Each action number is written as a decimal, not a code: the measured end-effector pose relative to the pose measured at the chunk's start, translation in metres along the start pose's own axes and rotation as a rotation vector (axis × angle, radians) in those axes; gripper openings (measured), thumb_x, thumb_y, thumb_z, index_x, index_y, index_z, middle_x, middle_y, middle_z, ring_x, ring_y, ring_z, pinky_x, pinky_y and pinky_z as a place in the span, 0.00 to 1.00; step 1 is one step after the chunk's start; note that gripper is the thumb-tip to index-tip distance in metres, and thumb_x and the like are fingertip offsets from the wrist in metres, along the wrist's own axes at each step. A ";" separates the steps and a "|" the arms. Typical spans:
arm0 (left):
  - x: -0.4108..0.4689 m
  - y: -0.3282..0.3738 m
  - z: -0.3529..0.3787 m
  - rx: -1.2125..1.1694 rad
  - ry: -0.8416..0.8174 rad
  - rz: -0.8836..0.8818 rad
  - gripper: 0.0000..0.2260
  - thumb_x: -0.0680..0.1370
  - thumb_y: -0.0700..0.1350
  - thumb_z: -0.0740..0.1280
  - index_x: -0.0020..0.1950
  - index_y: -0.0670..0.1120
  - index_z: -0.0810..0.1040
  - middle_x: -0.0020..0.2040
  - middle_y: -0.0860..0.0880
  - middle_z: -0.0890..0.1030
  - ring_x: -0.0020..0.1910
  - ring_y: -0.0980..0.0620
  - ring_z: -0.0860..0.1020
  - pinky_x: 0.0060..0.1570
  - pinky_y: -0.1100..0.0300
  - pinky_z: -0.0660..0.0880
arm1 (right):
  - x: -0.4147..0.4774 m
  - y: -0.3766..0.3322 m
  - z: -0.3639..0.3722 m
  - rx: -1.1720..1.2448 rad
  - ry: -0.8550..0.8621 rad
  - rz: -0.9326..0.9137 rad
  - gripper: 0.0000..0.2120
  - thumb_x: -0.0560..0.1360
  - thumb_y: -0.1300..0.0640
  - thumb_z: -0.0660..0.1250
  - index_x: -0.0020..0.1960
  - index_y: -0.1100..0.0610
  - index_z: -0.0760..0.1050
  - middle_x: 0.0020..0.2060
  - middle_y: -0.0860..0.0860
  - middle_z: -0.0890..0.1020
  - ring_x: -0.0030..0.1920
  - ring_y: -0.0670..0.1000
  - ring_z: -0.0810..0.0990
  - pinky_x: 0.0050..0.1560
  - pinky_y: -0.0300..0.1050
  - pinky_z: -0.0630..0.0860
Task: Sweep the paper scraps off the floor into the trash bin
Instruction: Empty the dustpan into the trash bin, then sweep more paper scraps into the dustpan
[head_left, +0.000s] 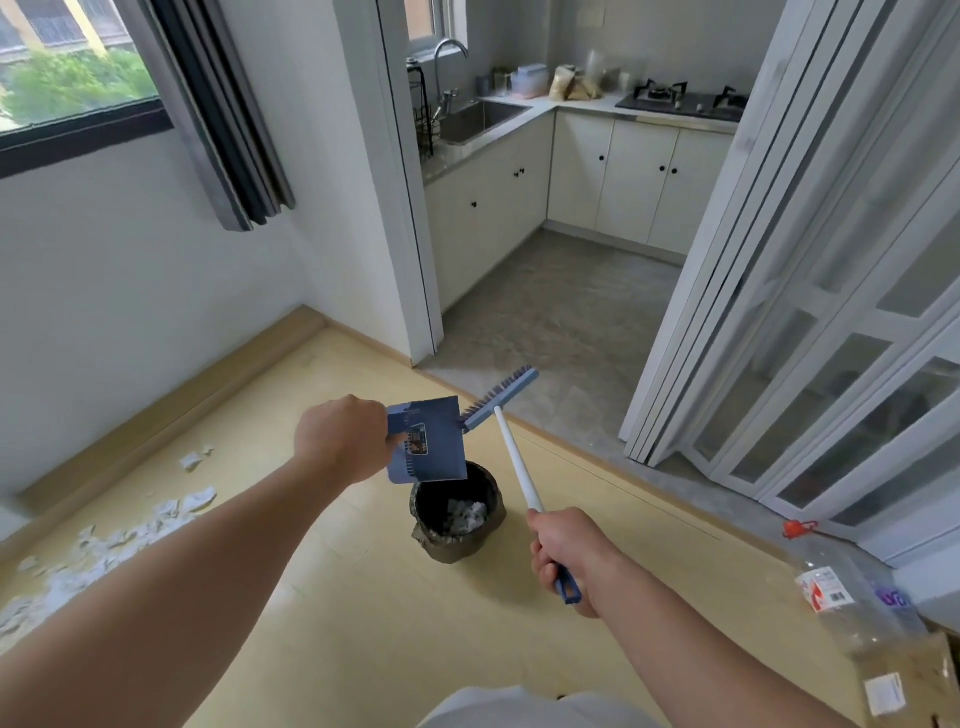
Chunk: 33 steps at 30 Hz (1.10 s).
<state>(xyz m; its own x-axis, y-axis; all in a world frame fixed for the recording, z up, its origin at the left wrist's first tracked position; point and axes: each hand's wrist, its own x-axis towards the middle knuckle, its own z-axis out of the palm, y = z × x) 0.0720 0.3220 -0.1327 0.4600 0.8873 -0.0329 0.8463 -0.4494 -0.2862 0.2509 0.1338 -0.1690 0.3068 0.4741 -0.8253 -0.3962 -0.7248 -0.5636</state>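
My left hand (340, 439) grips a blue dustpan (428, 441), tipped on its side just above the black trash bin (457, 535). White paper scraps lie inside the bin. My right hand (563, 553) holds the white handle of a blue broom (498, 397); the brush head hangs in the air beside the dustpan's upper right corner. Several white paper scraps (104, 545) are strewn over the yellow floor at the left, near the wall.
A white wall and skirting run along the left. Ahead, a doorway opens onto a grey-tiled kitchen with cabinets (639, 182). A folded white door (779, 312) stands at the right. Clear plastic bottles (852, 608) lie at the lower right.
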 end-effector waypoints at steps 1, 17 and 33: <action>-0.002 -0.006 0.001 -0.038 0.001 -0.038 0.19 0.81 0.62 0.57 0.41 0.51 0.75 0.34 0.53 0.75 0.33 0.49 0.76 0.29 0.62 0.67 | -0.001 -0.001 0.004 -0.004 -0.003 -0.002 0.11 0.82 0.56 0.60 0.43 0.60 0.71 0.27 0.51 0.67 0.22 0.45 0.62 0.18 0.34 0.58; -0.104 -0.161 0.104 -0.857 -0.098 -0.863 0.20 0.77 0.58 0.67 0.34 0.43 0.76 0.31 0.47 0.78 0.31 0.49 0.76 0.29 0.58 0.67 | 0.009 -0.002 0.145 -0.169 -0.114 -0.050 0.07 0.81 0.58 0.59 0.46 0.60 0.70 0.28 0.51 0.67 0.23 0.45 0.62 0.18 0.34 0.58; -0.131 -0.289 0.198 -0.879 -0.299 -1.223 0.17 0.76 0.57 0.66 0.39 0.44 0.78 0.33 0.47 0.80 0.33 0.47 0.80 0.33 0.58 0.75 | 0.075 -0.040 0.348 -0.359 -0.315 0.124 0.10 0.74 0.67 0.53 0.36 0.57 0.63 0.25 0.50 0.65 0.18 0.45 0.60 0.18 0.31 0.57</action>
<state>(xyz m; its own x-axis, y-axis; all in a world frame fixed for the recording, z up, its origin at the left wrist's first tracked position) -0.2858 0.3562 -0.2354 -0.5916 0.6869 -0.4220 0.5899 0.7257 0.3541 -0.0113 0.3717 -0.2201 -0.0222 0.4609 -0.8872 -0.0729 -0.8858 -0.4583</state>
